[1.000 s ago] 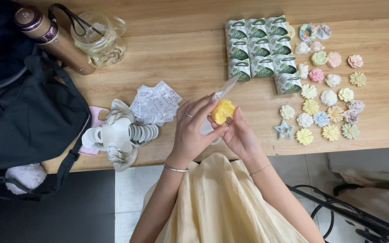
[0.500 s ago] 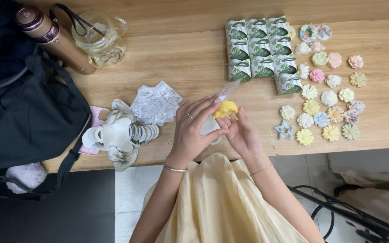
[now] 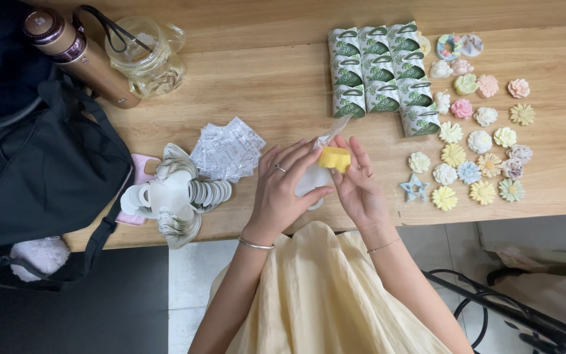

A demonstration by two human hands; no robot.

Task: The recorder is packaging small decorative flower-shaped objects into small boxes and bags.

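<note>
My left hand (image 3: 283, 190) and my right hand (image 3: 358, 187) meet above the near edge of the wooden table (image 3: 276, 92). Between them is a small yellow flower-shaped piece (image 3: 334, 158), held in my right fingers. My left hand grips a clear plastic pouch (image 3: 316, 172) whose open top (image 3: 334, 128) sticks up beside the yellow piece. The piece sits at the pouch's mouth; how far inside, I cannot tell.
Several pastel flower-shaped pieces (image 3: 473, 141) lie at the right. Green and white small boxes (image 3: 378, 75) stand in rows behind. Clear printed pouches (image 3: 227, 149), a stack of white tags (image 3: 178, 193), a black bag (image 3: 40, 164), a copper bottle (image 3: 76, 56) and a glass jar (image 3: 145, 56) sit at the left.
The yellow piece has turned on its side and moved down toward the pouch's mouth. My fingers have shifted around it. Both hands stay in the same place.
</note>
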